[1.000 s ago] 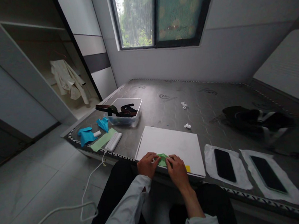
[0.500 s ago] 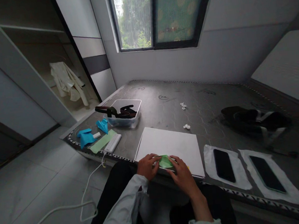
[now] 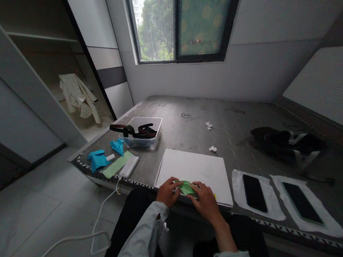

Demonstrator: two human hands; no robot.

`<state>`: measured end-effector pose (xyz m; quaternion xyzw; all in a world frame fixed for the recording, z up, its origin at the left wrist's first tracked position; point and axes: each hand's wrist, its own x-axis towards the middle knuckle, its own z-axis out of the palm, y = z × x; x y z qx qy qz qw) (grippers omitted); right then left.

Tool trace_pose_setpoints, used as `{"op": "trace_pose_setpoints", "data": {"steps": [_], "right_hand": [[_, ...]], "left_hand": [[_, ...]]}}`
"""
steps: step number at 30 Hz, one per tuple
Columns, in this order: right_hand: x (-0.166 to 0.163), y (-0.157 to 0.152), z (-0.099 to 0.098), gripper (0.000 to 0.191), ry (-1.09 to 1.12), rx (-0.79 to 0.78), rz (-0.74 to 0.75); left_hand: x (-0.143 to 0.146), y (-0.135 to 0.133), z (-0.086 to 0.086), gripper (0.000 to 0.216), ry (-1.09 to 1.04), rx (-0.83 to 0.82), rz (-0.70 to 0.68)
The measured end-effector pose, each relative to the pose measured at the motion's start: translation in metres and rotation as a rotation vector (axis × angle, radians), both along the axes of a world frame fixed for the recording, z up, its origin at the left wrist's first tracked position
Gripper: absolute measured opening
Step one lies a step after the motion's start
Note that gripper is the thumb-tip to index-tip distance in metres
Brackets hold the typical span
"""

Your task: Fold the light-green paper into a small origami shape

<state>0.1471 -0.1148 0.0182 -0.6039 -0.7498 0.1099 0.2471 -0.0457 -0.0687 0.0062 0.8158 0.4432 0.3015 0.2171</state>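
Note:
A small piece of green paper (image 3: pixel 186 187), with creases in it, is held between my two hands over the near edge of a flat white board or box (image 3: pixel 193 166). My left hand (image 3: pixel 168 192) pinches its left side between thumb and fingers. On the opposite side, my right hand (image 3: pixel 205 201) grips it the same way. Fingertips cover both ends of the paper. A bit of yellow shows on the white surface beside my right hand.
Left of the board lie a white power strip (image 3: pixel 129 167), a green paper strip (image 3: pixel 117 165) and blue folded paper (image 3: pixel 98 160). A clear plastic box (image 3: pixel 148 143) holds dark straps. To the right, two phones (image 3: pixel 255 193) rest on white tissues; a black bag (image 3: pixel 294 141) lies beyond.
The green paper has shifted slightly left and tilted between my fingers. Both hands keep hold of it. The camera view has moved a little.

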Motion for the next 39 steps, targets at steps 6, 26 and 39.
{"op": "trace_pose_setpoints", "data": {"steps": [6, 26, 39], "right_hand": [[0.002, 0.000, -0.006, 0.030, 0.066, -0.008, -0.010], [0.004, 0.006, 0.011, 0.041, 0.872, -0.200, -0.225], [-0.003, 0.006, 0.016, 0.064, 1.064, -0.201, -0.258]], "left_hand": [[-0.005, 0.006, -0.012, 0.027, -0.106, 0.048, -0.033], [0.027, -0.008, 0.001, 0.024, -0.764, -0.480, 0.315], [0.035, -0.010, 0.013, 0.043, -0.930, -0.805, 0.272]]}}
